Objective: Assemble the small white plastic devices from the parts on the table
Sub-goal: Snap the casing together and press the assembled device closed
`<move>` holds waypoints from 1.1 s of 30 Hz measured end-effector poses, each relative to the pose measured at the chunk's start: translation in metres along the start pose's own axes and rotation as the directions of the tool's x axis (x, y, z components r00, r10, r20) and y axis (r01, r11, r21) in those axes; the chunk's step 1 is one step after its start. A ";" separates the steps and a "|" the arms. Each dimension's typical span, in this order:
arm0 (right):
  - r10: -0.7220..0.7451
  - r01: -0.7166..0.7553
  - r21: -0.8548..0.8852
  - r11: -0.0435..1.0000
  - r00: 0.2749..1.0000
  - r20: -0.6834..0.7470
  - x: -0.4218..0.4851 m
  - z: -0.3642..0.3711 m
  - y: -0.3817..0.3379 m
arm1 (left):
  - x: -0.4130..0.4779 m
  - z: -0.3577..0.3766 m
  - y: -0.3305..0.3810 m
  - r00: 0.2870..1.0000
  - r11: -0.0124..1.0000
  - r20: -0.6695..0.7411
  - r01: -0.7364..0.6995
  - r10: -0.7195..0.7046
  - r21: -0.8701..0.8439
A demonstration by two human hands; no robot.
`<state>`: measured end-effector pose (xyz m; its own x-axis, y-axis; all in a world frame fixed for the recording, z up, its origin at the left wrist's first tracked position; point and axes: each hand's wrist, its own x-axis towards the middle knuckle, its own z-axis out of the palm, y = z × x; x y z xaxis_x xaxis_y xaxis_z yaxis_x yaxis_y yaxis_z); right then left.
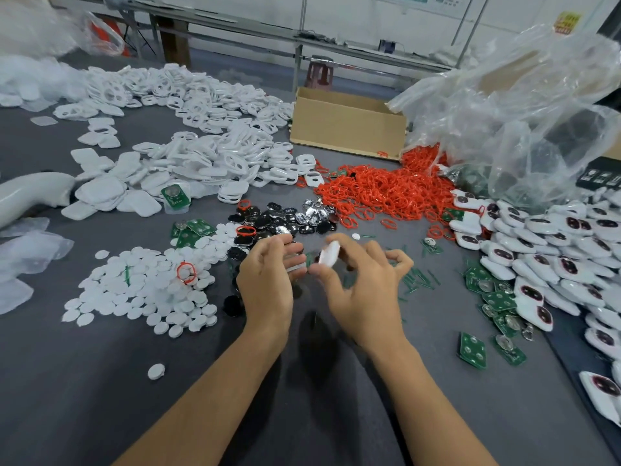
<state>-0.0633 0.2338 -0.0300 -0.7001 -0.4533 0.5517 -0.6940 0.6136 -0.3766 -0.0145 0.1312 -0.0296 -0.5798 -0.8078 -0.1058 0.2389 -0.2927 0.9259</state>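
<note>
Both hands meet over the near-middle of the table. The right hand (363, 290) pinches a white shell piece (329, 253) between thumb and forefinger. It is smooth, rounded plastic, motion-blurred. The other fingers are loosely curled and hold nothing. The left hand (265, 280) has its fingers curled in toward a pale smear at its tips, and we cannot tell whether it grips anything.

Left of the hands lie matte white discs (141, 287), flat and round, in a loose heap. One stray disc (156, 370) sits nearer on its own. Far left are glossy white shells (201, 156), rounded squares, many with cut-outs. Just beyond the hands are shiny black and silver pieces (279, 220). Right of those is a tangle of thin red rings (386, 193). Green circuit boards (497, 297) are scattered on the right, flat, with metal contacts. Finished devices (554, 257), white with dark oval windows, are piled at the right edge and cut off by the frame.

A crinkled clear plastic bag (521, 112) hides whatever sits under it. An open cardboard box (346, 126) stands far centre and we cannot see inside it.

The table (100, 381) has a dark grey, cloth-like top. Beyond it are a metal bench (235, 28) and a reddish stool (319, 74), both soft and hard to read.
</note>
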 end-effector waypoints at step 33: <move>0.296 -0.520 0.837 0.169 0.837 0.461 0.009 -0.011 -0.009 | -0.008 -0.001 0.006 0.993 0.996 0.108 -0.058 0.050 0.072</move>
<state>-0.0614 0.2314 -0.0132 -0.8686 -0.4954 0.0073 0.1069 -0.2019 -0.9736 -0.0073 0.1358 -0.0239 -0.6477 -0.7617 -0.0192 0.2159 -0.2076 0.9541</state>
